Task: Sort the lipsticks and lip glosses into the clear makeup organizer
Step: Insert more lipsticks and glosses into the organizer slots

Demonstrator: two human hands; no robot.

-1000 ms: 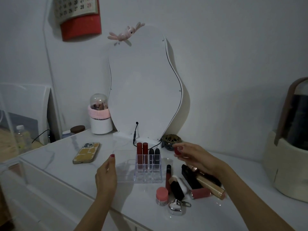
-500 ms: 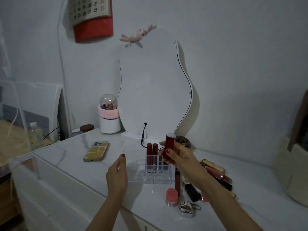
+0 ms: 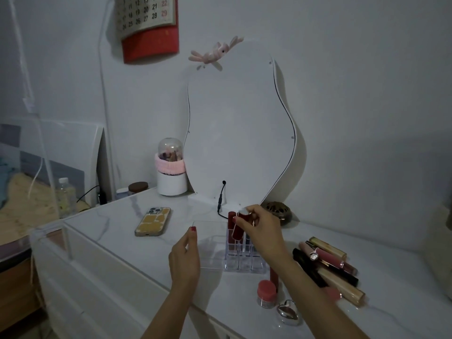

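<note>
The clear makeup organizer (image 3: 212, 253) stands on the white dresser top, with lipsticks (image 3: 231, 222) upright in its right-hand slots. My right hand (image 3: 260, 228) grips a dark red lipstick (image 3: 239, 228) with a pale cap, tilted, its lower end over the slots. My left hand (image 3: 184, 258) rests against the organizer's left front, fingers loosely curved and holding nothing. Several lip glosses (image 3: 327, 259) and long tubes lie in a pile to the right, partly hidden by my right forearm.
A phone (image 3: 152, 221) lies at the left. A small pink-lidded jar (image 3: 266, 293) and a silver heart compact (image 3: 288, 314) sit near the front edge. A wavy mirror (image 3: 238, 123), white cup (image 3: 171, 178) and dark round dish (image 3: 276, 211) stand behind.
My right hand picked a red lipstick off the right-side pile, lifted it, and now lowers it tilted over the organizer slots. The left hand stays beside the organizer.
</note>
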